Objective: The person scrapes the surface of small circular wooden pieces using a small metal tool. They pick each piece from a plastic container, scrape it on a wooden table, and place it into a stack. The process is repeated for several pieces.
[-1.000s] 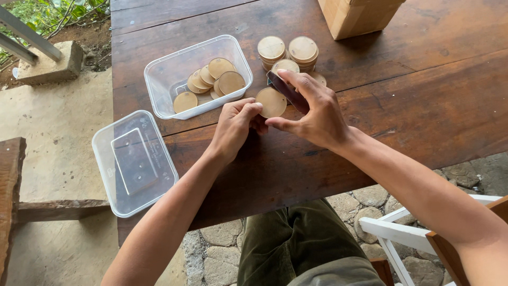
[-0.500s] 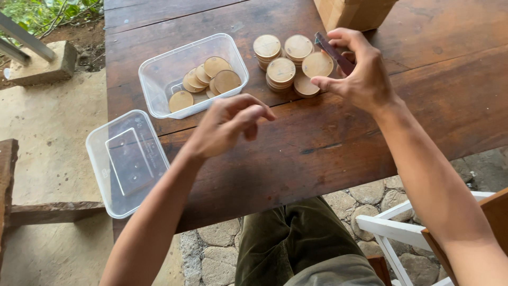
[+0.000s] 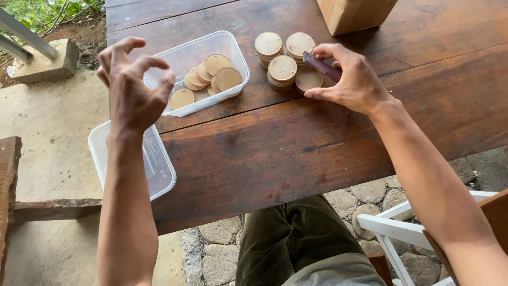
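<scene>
About 7 wooden discs [image 3: 228, 78] lay in my tub [image 3: 233, 43]; 4 stacks [image 3: 282, 69] remained. Left hand [image 3: 133, 90] empty, half-open; right hand [image 3: 355, 79] pinched a dark tool [image 3: 320, 65].

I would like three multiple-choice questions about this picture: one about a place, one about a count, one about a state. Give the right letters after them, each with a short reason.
1. Where does the clear plastic container holding round wooden discs stand?
A. on the dark wooden table
B. on the ground
C. on the white chair

2. How many clear plastic containers are in view?
A. one
B. two
C. four

3. What is the state of the left hand?
A. flat on the table
B. raised, holding nothing, fingers curled
C. closed around a disc

Answers:
1 A: it stands on the tabletop, left of the stacks of discs.
2 B: a second, empty container juts past the table's left edge.
3 B: it is lifted near the container with no disc in its grip, while the right hand holds a dark narrow tool by the stacks.
</scene>
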